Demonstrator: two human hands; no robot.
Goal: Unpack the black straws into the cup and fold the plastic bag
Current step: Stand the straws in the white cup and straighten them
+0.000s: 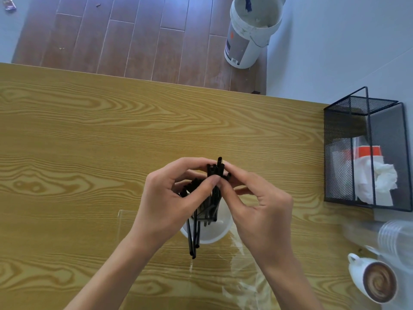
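A bundle of black straws (215, 170) stands in a white cup (212, 234) near the table's front middle. My left hand (169, 198) and my right hand (252, 198) meet above the cup, and the fingers of both curl round the upper ends of the straws. A couple of straws lean out over the cup's near rim (193, 242). The clear plastic bag (243, 274) lies crumpled on the table under my right forearm, partly hidden by it.
A black mesh basket (366, 151) with tissue and a clear bag stands at the right edge. A stack of clear cups (393, 240) and a mug of coffee (375, 280) sit at the front right. A white bucket (250, 34) stands on the floor beyond the table.
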